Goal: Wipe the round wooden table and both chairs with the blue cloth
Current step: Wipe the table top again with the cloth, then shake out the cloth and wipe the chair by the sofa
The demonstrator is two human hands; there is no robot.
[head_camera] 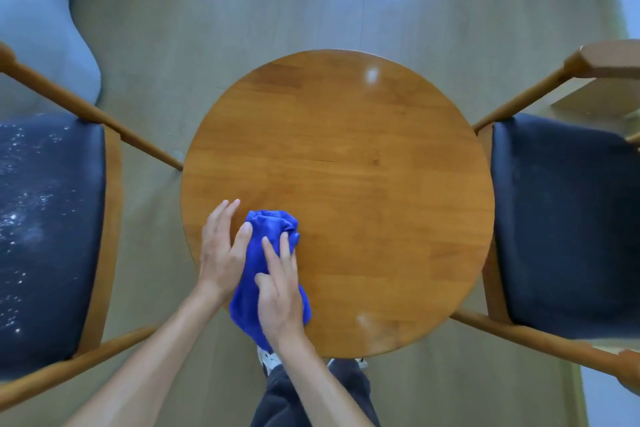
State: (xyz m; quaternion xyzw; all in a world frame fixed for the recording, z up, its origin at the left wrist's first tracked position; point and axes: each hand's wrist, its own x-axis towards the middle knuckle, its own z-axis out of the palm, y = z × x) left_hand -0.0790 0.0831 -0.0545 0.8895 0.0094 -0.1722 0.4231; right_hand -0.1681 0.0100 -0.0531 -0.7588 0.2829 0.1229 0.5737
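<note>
A round wooden table [363, 166] fills the middle of the view. The bunched blue cloth [258, 253] lies on its near left part and hangs a little over the near edge. My right hand [278, 291] rests flat on top of the cloth with straight fingers. Beside the cloth, my left hand [221, 246] lies with its fingers stretched on the wood and its thumb touching the cloth's left side. A wooden chair with a dark seat [48, 236] stands on the left, its seat speckled with white specks. A matching chair [564, 225] stands on the right.
Pale wood-look floor [277, 3] surrounds the table. A light blue rounded shape [38, 17] lies on the floor at the far left. My dark trousers [311, 395] and a white shoe [270, 359] show below the table's near edge.
</note>
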